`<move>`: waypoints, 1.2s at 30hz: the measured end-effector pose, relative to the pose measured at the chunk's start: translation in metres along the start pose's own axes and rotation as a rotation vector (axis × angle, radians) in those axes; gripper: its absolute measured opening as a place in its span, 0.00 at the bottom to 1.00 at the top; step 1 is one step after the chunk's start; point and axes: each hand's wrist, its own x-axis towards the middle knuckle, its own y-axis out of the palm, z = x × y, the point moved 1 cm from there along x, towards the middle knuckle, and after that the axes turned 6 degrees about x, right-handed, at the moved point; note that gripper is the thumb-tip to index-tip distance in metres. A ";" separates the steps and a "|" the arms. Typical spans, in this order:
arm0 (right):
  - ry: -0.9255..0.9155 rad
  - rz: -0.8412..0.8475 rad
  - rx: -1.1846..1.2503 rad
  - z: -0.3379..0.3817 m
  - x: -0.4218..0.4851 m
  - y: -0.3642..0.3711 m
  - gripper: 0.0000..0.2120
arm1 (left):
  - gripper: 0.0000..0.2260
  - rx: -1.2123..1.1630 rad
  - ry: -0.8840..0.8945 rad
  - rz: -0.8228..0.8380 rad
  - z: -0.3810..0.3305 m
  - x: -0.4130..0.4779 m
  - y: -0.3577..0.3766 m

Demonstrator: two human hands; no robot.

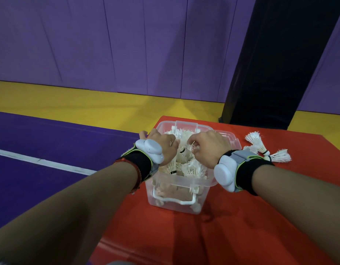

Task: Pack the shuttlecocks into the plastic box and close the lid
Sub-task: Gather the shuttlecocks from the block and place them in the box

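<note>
Two hands meet over the open top of the plastic box (176, 179), which stands at centre frame on a red cloth (184, 236). The left hand (161, 143) sits at the box's left rim, thumb sticking out toward the left and fingers curled down into the feathers. Whether it grips anything I cannot tell. The right hand (208, 148), just beside it and slightly right of centre, has its fingers curled and pinching the feather tips of a banded shuttlecock (181, 150) that lies on top of the pile between the two hands.

The box is heaped to its rim with white shuttlecocks (194, 168), and more show through the clear wall lower down. A white handle (176, 201) hangs on the near side. The clear lid (229, 137) is off the opening, lying behind the box toward its right (how it is attached is not visible). Right of the box, a few loose shuttlecocks (261, 147) lie together on the cloth, well apart from both hands.

Each wrist wears a black strap with a white sensor, left (152, 152) and right (224, 174). Across the top of the frame runs a purple wall (108, 44), with a dark post (270, 64) at upper right. The floor at left is purple (41, 134) with a white line (41, 161) and a yellow band (69, 102).
</note>
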 end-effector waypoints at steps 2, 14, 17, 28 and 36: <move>0.003 0.031 -0.001 0.001 -0.004 -0.001 0.18 | 0.19 0.006 0.016 0.007 -0.001 -0.003 -0.001; 0.021 0.088 0.022 -0.005 -0.037 -0.013 0.19 | 0.13 -0.012 0.196 -0.083 -0.009 -0.028 -0.014; 0.027 0.101 0.022 -0.008 -0.040 -0.010 0.19 | 0.13 0.014 0.243 -0.016 -0.015 -0.021 -0.016; -0.014 -0.006 0.110 -0.005 -0.035 -0.005 0.18 | 0.07 0.209 0.263 0.022 -0.017 -0.004 0.003; -0.098 0.072 0.080 -0.007 -0.031 0.001 0.27 | 0.07 -0.009 0.255 -0.204 -0.008 0.002 0.018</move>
